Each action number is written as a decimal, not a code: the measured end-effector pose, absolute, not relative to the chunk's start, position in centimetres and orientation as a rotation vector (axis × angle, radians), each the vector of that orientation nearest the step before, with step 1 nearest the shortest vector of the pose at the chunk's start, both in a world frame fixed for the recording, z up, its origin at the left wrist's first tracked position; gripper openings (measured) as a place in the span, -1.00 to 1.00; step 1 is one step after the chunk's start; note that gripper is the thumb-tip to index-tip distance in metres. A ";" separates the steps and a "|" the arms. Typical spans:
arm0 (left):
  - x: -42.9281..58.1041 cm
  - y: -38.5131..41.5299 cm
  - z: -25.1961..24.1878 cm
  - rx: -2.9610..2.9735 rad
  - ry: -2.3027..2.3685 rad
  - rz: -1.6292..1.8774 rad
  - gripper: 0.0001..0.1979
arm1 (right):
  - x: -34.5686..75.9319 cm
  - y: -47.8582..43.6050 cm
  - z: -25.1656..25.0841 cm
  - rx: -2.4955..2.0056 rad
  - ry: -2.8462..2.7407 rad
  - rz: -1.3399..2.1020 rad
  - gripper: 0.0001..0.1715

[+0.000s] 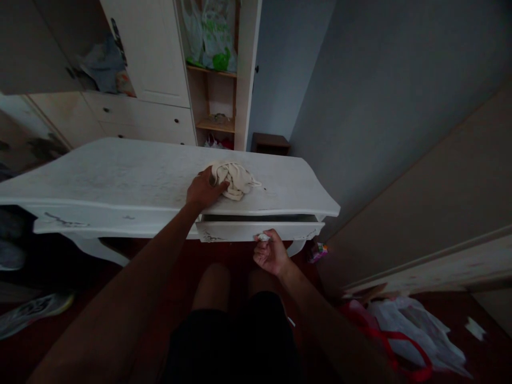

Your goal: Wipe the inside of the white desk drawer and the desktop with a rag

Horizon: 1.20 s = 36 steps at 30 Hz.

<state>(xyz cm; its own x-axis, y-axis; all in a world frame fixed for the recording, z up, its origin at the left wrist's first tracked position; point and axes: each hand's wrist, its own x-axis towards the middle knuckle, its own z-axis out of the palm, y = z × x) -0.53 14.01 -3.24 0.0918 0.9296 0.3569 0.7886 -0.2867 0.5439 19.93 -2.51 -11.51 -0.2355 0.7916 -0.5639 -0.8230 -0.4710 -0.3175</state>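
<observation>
A crumpled cream cloth (236, 180) lies on the top of a white dressing table (132, 165). My left hand (205, 189) rests on the tabletop and grips the cloth's left side between thumb and fingers. Below the table's front edge a shallow drawer (228, 230) is pulled partly out, with dark carved trim on its face. My right hand (271, 252) pinches the pale knob (263, 237) at the middle of this drawer. The drawer's inside shows only as a dark strip.
Behind the table stands a white wardrobe (156, 53) with an open section holding plastic bags (218, 32). A grey wall (384, 106) runs along the right. Plastic bags (412, 325) lie on the red floor at the lower right, and a shoe (36, 312) is at the lower left.
</observation>
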 end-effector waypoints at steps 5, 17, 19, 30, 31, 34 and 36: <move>-0.5 14.0 -3.2 2.169 1.710 0.972 -0.27 | 19.3 -5.3 -12.2 -0.800 -0.026 1.866 -0.75; -0.5 13.6 -2.9 2.172 1.726 0.956 -0.27 | 16.2 -14.6 -13.8 -0.907 -0.028 1.703 -0.64; -0.5 13.7 -2.9 2.176 1.710 0.972 -0.28 | 15.6 -16.3 -14.7 -0.943 0.009 1.649 -0.62; -0.4 13.5 -2.8 2.167 1.728 0.958 -0.27 | 13.6 -21.0 -21.0 -1.116 0.004 1.543 -0.55; -0.4 13.5 -2.8 2.164 1.734 0.955 -0.27 | 13.5 -21.1 -21.3 -1.133 -0.063 1.528 -0.55; -0.4 13.4 -2.7 2.161 1.760 0.956 -0.25 | 13.5 -21.0 -21.5 -1.151 -0.201 1.484 -0.56; -0.4 13.4 -2.7 2.169 1.757 0.957 -0.26 | 13.7 -20.8 -21.4 -1.148 -0.229 1.461 -0.58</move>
<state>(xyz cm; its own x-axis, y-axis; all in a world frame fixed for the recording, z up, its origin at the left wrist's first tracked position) -0.44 13.41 -2.71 0.0889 0.9289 0.3595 0.8062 -0.2791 0.5217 13.66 -20.83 -21.39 0.1907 0.8425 -0.5038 -0.6483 -0.2772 -0.7091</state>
